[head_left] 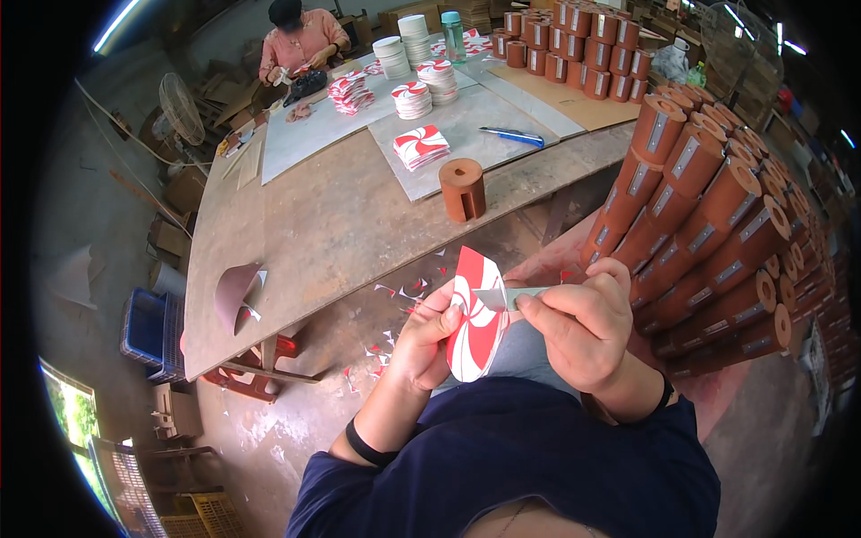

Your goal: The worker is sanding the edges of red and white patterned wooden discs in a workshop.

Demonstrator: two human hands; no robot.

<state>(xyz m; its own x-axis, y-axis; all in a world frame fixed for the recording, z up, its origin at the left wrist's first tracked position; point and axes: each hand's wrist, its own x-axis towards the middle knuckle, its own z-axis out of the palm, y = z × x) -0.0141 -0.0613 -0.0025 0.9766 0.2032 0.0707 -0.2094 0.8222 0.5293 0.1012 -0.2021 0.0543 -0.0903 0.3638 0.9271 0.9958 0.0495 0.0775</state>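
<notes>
My left hand (421, 341) pinches the left edge of a red-and-white swirl-patterned paper piece (473, 323), held upright over my lap. My right hand (578, 327) grips a small grey strip or blade (502, 296) against the upper part of that paper. Red and white paper scraps (395, 345) lie on the floor below my hands. A brown cylinder with a slot (462, 189) stands on the wooden table (314, 224) just beyond, with a small stack of the same swirl papers (420, 146) behind it.
Rows of stacked brown cylinders (708, 233) fill the right side. More stacks of swirl papers (350, 92) and white discs (392, 57), a blue utility knife (513, 136) and a bottle (453, 36) sit on the table. Another person (300, 40) works at the far end. A blue crate (143, 327) stands left.
</notes>
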